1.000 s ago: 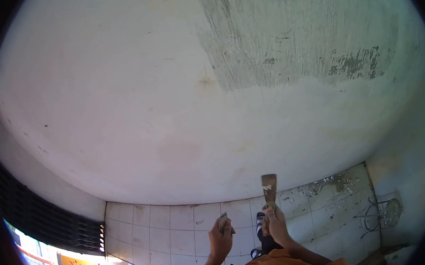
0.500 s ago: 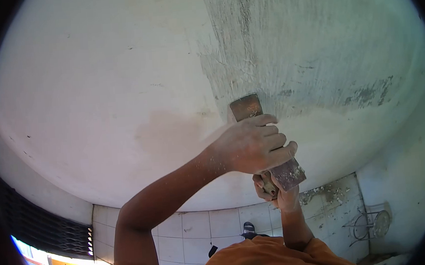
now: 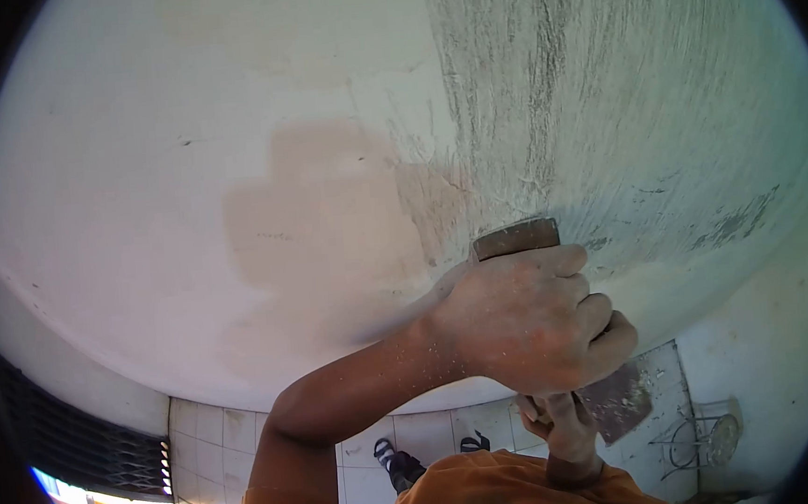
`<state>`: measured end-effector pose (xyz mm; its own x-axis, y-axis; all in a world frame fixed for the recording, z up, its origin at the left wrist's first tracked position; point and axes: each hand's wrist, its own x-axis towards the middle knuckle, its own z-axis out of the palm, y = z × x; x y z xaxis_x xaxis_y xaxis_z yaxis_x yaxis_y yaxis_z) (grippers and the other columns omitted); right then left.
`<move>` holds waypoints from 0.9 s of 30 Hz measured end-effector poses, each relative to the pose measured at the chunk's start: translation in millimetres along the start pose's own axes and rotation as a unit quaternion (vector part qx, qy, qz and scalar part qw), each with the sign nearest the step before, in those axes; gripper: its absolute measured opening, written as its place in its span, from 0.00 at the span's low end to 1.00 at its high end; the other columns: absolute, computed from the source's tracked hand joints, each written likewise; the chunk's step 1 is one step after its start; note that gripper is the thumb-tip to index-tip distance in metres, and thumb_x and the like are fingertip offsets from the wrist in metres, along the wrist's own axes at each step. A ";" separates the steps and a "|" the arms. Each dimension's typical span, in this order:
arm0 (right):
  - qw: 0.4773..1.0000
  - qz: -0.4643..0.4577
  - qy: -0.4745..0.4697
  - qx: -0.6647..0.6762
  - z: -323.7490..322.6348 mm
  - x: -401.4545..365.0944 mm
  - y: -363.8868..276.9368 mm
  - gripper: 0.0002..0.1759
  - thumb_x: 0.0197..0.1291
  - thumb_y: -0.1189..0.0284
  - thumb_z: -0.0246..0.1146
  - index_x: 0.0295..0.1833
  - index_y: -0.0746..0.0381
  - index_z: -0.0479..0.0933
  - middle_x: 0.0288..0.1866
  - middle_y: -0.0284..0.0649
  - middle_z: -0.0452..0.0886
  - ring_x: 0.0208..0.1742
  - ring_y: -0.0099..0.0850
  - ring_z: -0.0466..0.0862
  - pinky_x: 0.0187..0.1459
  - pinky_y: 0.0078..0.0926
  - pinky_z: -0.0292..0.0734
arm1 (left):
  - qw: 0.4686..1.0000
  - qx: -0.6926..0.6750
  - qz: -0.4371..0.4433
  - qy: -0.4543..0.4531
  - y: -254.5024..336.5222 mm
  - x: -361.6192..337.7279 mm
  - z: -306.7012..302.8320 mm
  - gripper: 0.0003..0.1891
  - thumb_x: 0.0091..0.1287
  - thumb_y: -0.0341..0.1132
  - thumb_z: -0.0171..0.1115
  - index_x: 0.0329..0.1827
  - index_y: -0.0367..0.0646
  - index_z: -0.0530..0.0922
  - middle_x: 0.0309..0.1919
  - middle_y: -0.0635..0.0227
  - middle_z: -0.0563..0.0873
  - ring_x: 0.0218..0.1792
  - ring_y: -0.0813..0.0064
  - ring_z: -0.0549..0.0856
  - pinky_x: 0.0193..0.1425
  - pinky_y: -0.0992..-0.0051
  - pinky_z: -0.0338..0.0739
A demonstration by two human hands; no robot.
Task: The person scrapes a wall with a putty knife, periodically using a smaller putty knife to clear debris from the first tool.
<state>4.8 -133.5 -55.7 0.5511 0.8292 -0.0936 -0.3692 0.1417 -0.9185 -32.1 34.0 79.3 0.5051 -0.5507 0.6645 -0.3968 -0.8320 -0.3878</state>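
Observation:
My left hand (image 3: 532,320) is closed around a scraper whose handle is hidden in the fist. The scraper's wide, rusty-brown blade (image 3: 517,237) sticks out past the knuckles, its edge at the wall (image 3: 326,211). Around the blade the wall surface is streaked grey and rough; to the left it is smooth and white. Lower down, my right hand (image 3: 566,428), partly covered by the left, is closed on a second scraper. This one's broad, dull blade (image 3: 619,404) carries pale crumbs of material and points to the right, away from the wall.
White floor tiles (image 3: 369,487) run below the wall, with my sandalled feet on them. A round-seated metal stool (image 3: 720,441) stands at the lower right by a side wall. A dark folding grille (image 3: 70,434) and a bright opening are at the lower left.
My left hand has come down and to the right with its scraper, nearer the camera. The right hand with the second scraper has lowered and shifted right. The view has shifted slightly.

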 end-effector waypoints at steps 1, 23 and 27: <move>1.000 0.003 0.020 0.007 -1.7 0.1 2.2 0.20 0.71 0.54 0.49 0.38 0.61 0.69 0.24 0.34 0.66 0.17 0.21 0.62 0.17 0.18 0.52 | 1.000 -0.007 -0.007 0.017 0.0 3.6 -0.9 0.07 0.47 0.36 0.62 0.23 0.45 0.73 0.12 0.76 0.69 0.16 0.79 0.73 0.30 0.78 0.68; 0.999 -0.022 0.019 0.018 -9.4 5.4 19.6 0.20 0.70 0.57 0.52 0.41 0.66 0.70 0.22 0.36 0.67 0.16 0.22 0.64 0.17 0.19 0.54 | 0.995 -0.038 -0.086 0.021 24.3 -30.3 31.5 0.04 0.50 0.35 0.61 0.23 0.51 0.74 0.14 0.79 0.67 0.17 0.83 0.71 0.28 0.81 0.65; 0.999 -0.024 0.012 0.019 -11.8 5.0 24.5 0.20 0.70 0.58 0.52 0.42 0.67 0.70 0.22 0.36 0.68 0.16 0.23 0.65 0.17 0.19 0.54 | 0.997 -0.050 -0.060 0.006 26.5 -32.9 39.6 0.05 0.49 0.35 0.61 0.22 0.50 0.73 0.15 0.78 0.69 0.19 0.81 0.72 0.29 0.80 0.66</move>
<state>7.4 -132.3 -83.1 0.5864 0.8078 -0.0593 -0.3696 0.2017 -0.9070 -28.8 27.4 21.9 0.5454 -0.4456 0.7100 -0.4084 -0.8809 -0.2391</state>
